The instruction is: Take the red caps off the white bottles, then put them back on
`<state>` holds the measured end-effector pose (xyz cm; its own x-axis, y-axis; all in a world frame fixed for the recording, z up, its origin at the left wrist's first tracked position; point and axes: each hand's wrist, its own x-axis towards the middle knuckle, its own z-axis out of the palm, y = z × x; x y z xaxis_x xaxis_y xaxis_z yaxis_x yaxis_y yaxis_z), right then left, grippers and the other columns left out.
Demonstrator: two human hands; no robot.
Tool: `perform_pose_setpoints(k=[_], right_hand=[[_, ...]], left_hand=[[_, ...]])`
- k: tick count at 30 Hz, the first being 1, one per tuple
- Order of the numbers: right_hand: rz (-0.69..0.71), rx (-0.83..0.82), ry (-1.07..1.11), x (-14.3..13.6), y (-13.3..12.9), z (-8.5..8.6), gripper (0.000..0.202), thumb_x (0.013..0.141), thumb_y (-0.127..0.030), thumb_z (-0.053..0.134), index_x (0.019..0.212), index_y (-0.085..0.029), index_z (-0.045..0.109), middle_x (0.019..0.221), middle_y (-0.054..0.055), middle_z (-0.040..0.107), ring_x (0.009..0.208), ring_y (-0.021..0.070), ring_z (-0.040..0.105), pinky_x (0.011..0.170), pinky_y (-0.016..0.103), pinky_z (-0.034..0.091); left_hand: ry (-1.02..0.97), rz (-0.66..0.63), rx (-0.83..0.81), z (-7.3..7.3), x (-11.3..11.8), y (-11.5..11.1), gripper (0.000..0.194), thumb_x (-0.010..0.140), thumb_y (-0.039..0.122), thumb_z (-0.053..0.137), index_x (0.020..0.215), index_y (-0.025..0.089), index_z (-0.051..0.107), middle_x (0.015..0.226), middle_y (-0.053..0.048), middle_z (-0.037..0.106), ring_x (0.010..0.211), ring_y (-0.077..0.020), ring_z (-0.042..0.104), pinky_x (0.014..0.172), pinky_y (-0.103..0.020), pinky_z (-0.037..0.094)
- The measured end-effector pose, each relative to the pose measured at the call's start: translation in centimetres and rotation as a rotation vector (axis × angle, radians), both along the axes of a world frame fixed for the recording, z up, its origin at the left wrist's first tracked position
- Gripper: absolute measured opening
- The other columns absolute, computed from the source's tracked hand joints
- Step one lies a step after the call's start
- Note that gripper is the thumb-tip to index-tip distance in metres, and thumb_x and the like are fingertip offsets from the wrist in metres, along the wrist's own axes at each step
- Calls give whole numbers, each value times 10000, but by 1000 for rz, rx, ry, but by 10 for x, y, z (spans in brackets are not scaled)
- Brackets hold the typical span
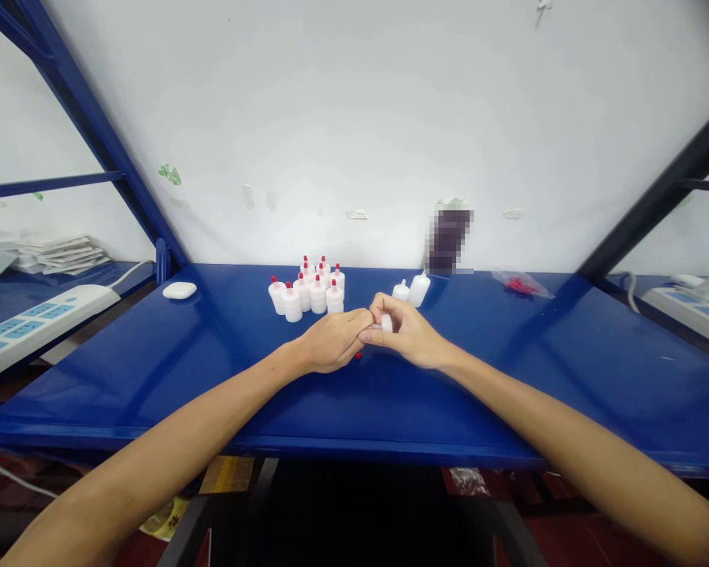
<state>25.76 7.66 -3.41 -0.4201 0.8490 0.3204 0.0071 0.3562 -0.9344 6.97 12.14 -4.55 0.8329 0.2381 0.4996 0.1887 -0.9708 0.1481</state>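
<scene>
In front of me my hands meet over a small white squeeze bottle (386,323). My right hand (413,331) is closed round its body, thumb and fingers on either side. My left hand (335,340) is closed at the other end, and its fingers hide that end of the bottle. A red cap (358,356) shows just below my left hand; whether it touches the hand or the table I cannot tell. Behind my left hand stand several white bottles (294,305) with red caps on. Two uncapped white bottles (419,290) stand behind my right hand.
The blue table (260,409) runs up to a white wall. A clear bag of red caps (520,286) lies at the back right, a white rounded case (180,290) at the left. Power strips (41,319) flank the table, and blue frame posts rise at both sides. A blurred dark rectangle (449,240) leans at the wall.
</scene>
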Motion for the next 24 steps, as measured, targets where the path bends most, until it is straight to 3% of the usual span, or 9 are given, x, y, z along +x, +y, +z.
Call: perform_pose_setpoints(k=[4,8,13,17,20,24], right_hand=[[-88,97,-39,1,0,4,503,741,-469,794,692,-228,355,633,-69,398,578,103,358,548,250,321],[-438,367,-140,29,8,11,447,853,-416,671,636,-221,332,613,-53,367,579,113,331,579,274,301],[-664,505,-247,66,25,9,156,904,-267,452,803,-208,554,753,10,559,696,177,507,671,323,393],[-751,644,-519,71,31,3,265,910,-231,437,1038,-182,664,995,93,674,938,260,587,839,409,440],[-775,713,-773,70,32,1,343,921,-216,431,1159,-169,672,1099,124,691,1091,315,532,927,469,402],[-795,755,-954,70,33,-1,367,942,-225,433,1213,-165,673,1199,121,690,1173,337,476,969,498,359]], left_hand=[[-100,-22,-147,2,2,-5,391,1058,411,176,839,204,424,743,-32,554,634,-164,496,622,-305,430],[-243,198,-157,12,-20,6,367,1047,333,231,737,206,382,634,9,459,570,-137,428,595,-285,363],[80,353,-74,32,-53,26,318,986,322,400,722,178,504,630,8,518,561,-126,431,587,-275,304],[209,412,-56,40,-55,26,360,952,329,454,630,172,494,563,12,504,507,-113,378,556,-275,252],[267,383,-50,40,-51,21,357,956,334,454,654,167,543,583,0,549,515,-114,413,564,-271,263],[353,389,-11,35,-46,18,314,968,324,448,760,165,623,664,-27,630,570,-133,508,583,-271,291]])
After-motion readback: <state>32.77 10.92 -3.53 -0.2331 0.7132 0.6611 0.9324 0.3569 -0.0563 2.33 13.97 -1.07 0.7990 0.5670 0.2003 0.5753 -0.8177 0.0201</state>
